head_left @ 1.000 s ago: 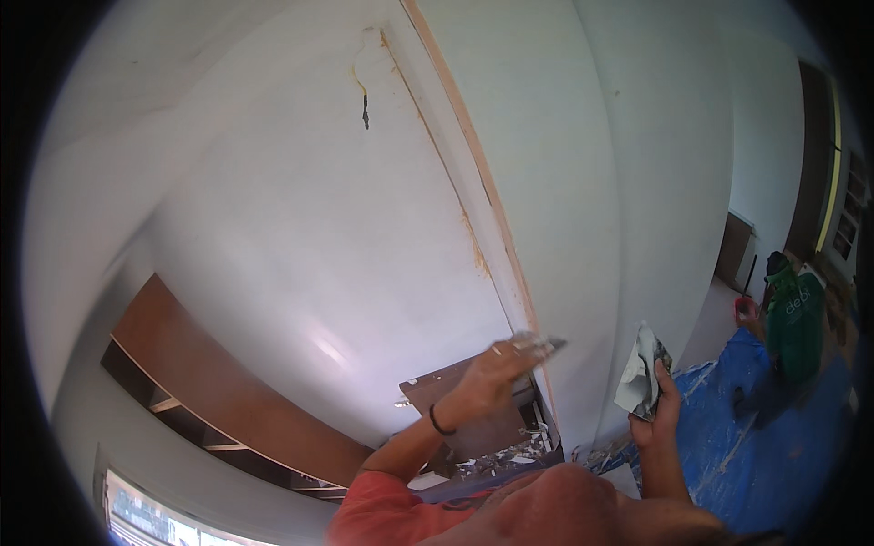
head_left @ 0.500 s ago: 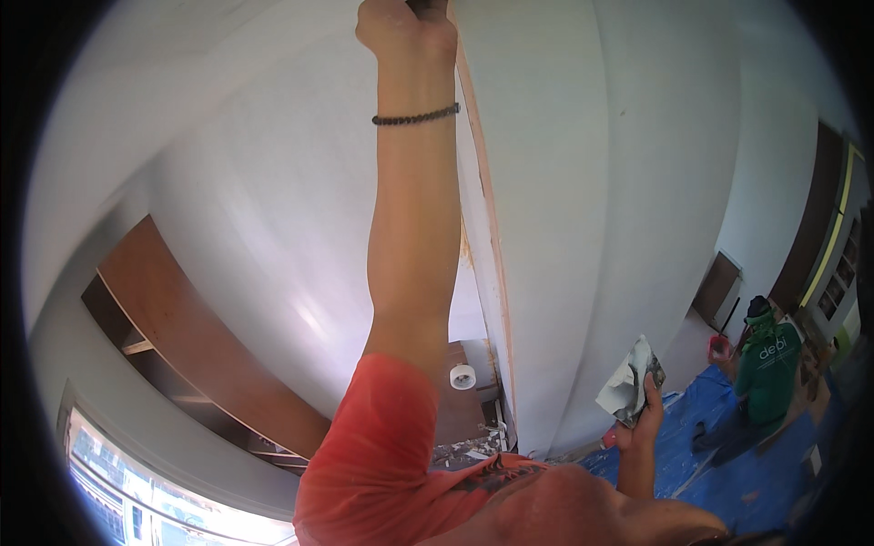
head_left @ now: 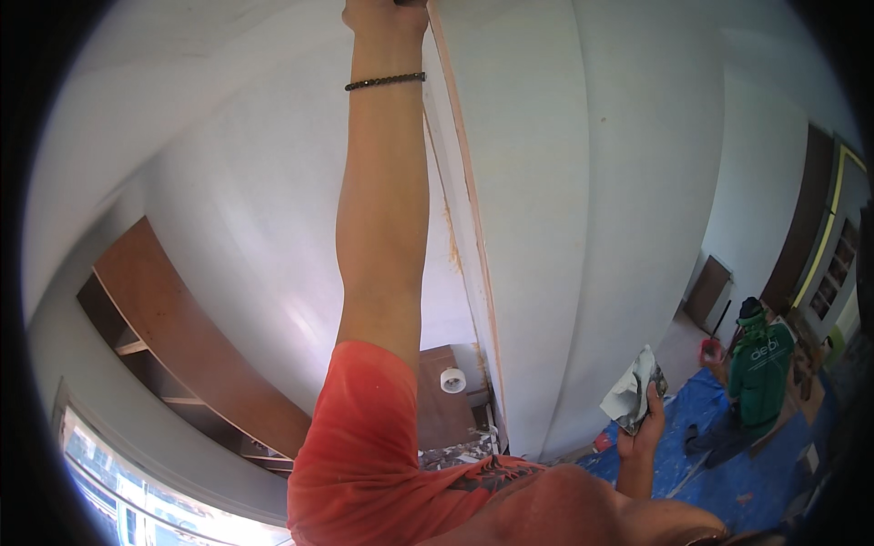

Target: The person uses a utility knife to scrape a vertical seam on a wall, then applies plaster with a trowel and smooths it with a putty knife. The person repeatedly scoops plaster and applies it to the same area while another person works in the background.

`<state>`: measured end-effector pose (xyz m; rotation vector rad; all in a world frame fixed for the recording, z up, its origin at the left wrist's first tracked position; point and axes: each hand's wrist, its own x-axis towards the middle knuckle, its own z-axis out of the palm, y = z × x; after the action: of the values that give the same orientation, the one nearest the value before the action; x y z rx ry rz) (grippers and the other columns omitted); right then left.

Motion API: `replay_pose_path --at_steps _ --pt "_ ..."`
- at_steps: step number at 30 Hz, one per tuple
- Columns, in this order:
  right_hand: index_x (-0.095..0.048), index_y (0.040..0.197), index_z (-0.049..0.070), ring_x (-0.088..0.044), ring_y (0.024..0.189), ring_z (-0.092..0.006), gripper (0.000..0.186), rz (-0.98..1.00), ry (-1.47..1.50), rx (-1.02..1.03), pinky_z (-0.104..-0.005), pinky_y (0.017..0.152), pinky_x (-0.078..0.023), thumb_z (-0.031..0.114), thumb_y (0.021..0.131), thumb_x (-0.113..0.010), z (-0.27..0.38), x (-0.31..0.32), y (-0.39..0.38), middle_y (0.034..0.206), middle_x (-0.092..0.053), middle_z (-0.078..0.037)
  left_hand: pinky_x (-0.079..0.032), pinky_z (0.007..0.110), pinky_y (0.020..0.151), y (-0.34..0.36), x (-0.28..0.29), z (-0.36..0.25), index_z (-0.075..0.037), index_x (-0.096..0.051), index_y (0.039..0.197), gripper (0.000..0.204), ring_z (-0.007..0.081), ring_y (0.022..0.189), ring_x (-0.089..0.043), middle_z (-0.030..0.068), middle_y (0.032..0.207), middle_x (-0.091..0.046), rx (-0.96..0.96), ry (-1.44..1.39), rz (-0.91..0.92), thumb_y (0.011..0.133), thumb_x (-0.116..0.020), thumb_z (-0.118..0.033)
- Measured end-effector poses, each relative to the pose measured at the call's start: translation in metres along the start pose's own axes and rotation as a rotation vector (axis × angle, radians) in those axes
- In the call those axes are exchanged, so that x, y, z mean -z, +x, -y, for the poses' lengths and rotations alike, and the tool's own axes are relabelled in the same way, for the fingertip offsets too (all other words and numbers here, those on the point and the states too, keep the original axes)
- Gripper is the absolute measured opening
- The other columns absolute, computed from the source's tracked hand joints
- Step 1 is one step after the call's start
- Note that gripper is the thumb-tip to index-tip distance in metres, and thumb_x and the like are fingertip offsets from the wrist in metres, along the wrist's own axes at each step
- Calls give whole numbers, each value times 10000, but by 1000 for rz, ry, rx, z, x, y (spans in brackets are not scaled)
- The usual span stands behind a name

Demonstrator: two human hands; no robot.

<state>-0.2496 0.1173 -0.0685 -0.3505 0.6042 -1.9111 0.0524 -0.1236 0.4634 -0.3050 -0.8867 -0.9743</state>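
Head view. Left hand (head_left: 384, 13): raised at full arm's length to the top edge of the picture, against the wooden corner strip (head_left: 466, 196); fingers cut off by the frame, so grip cannot be told. Black bead bracelet (head_left: 385, 81) on that wrist. Right hand (head_left: 645, 420): low, right of the strip, fingers closed around a putty-caked flat tool (head_left: 634, 397). White tape roll (head_left: 452, 379): near the strip's foot, on a brown cabinet (head_left: 437, 409). Person in green (head_left: 757, 373): far right of the strip, on blue floor sheeting (head_left: 728, 473).
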Motion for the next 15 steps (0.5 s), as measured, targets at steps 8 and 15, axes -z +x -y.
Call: replay_pose_path --at_steps 8,15 --pt "-461 1470 29 -603 1236 -249 500 -2 36 -27 -406 1008 -524 222 1030 -601 -1 4 1 1371 -587 -107 -586 606 971 19 1 -4 104 -529 1300 393 486 1139 -599 306 1285 -582 80 -13 -55 1064 -308 -118" --pt "-490 1443 29 -633 1186 -235 464 -22 46 -59 -391 992 -532 221 1034 -594 -4 12 5 1327 -622 -97 -559 612 1012 43 12 -4 112 -573 1244 383 474 1164 -595 308 1215 -624 159 -53 -7 1066 -321 -114"
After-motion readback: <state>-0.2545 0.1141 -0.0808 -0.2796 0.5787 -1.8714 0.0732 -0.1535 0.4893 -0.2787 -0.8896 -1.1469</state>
